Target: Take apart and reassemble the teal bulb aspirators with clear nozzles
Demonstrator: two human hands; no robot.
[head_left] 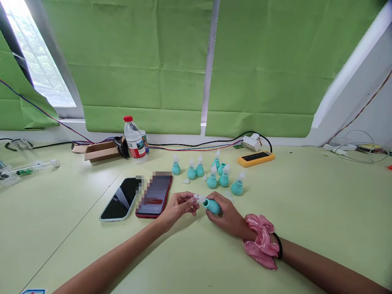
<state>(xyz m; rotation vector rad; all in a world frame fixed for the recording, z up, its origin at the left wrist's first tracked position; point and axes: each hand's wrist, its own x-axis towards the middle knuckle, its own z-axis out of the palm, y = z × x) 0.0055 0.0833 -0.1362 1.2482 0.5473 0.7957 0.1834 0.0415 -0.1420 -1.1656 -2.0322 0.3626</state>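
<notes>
My left hand (pixel 183 205) pinches a small clear plastic nozzle (pixel 199 198) between thumb and fingers. Just to its right, my right hand (pixel 225 214) grips a teal rubber bulb (pixel 212 206), tilted so its open mouth points left at the nozzle. The two parts are very close; whether they touch I cannot tell. Beyond my hands stand several teal bulbs with clear tips, among them a front one (pixel 212 180) and one at the right (pixel 237 187). One teal bulb (pixel 221 168) among them shows no tip.
Two phones lie left of my hands: a pale-cased one (pixel 119 200) and a red-cased one (pixel 156 196). Farther back are a water bottle (pixel 134 143), an open cardboard box (pixel 102 152) and a yellow power strip (pixel 256 159). Cables run along the wall.
</notes>
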